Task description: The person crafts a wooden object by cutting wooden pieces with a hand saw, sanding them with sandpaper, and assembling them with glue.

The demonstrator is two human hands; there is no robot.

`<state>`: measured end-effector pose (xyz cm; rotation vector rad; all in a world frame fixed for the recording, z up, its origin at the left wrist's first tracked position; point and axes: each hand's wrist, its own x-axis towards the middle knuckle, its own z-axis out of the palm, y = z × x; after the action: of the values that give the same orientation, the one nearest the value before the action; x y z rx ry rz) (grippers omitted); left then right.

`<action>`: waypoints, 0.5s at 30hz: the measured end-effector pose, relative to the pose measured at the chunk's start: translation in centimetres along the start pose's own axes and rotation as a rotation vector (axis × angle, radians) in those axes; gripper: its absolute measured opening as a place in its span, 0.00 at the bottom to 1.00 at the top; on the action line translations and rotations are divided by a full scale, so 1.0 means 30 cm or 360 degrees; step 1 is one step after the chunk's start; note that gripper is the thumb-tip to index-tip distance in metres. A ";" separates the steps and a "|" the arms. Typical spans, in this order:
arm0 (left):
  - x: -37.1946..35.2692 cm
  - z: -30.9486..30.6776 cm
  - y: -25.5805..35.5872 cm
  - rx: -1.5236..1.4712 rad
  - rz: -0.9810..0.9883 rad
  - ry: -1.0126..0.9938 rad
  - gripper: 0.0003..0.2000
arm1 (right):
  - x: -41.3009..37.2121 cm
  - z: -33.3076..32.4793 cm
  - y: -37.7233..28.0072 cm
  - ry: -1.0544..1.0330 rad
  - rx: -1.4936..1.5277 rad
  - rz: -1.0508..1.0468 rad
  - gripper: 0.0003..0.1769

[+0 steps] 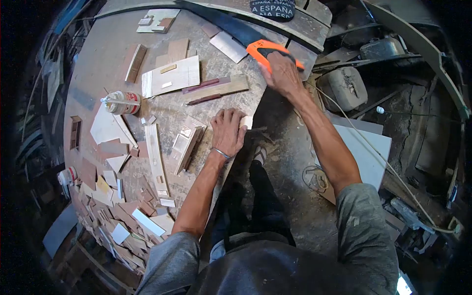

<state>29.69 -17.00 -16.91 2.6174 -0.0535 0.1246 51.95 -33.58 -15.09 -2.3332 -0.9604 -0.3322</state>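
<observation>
Grey sleeves (364, 231) fill the bottom of the frame, and both arms go up from them toward the table (98, 64).

The right grip (281, 73), right of the upper centre, is clenched around the orange handle (268, 50) of a saw (231, 24). Its dark blade runs up and to the left over the far edge of the table. The left grip (227, 132), in the middle of the frame, lies with bent fingers over a small wood block (246, 121) and presses it down at the right edge of the table. Only the pale end of the block shows past the fingertips.

Left of this grip lie narrow strips (187, 145). Farther to the upper left lie a glue bottle (125, 102) on its side and a pale board (172, 76). Many offcuts (123, 211) are heaped at the lower left. On the floor at the right lies a white panel (366, 152).

As I judge it, the block is being held ready for the saw. To do this well, the block should sit flat, with the free end just over the table edge. The left fingers should be drawn back from the cutting line. The first strokes should be light, so the teeth make a groove and do not jump toward the fingers.
</observation>
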 end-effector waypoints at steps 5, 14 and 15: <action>-0.013 0.019 -0.011 0.0016 0.0006 -0.0005 0.19 | -0.221 -0.236 -0.295 0.0217 0.0254 0.0444 0.14; -0.029 0.033 -0.060 -0.0007 0.0186 0.0122 0.17 | -0.995 -0.190 -1.116 0.0681 0.1180 0.1720 0.20; -0.029 0.036 -0.064 -0.0003 0.0196 0.0138 0.17 | -1.028 -0.136 -1.171 0.0754 0.1257 0.1746 0.21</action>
<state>29.02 -15.85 -18.89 2.6030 -0.1847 0.2804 5.28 -33.36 -10.18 -1.5917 0.4199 -0.0134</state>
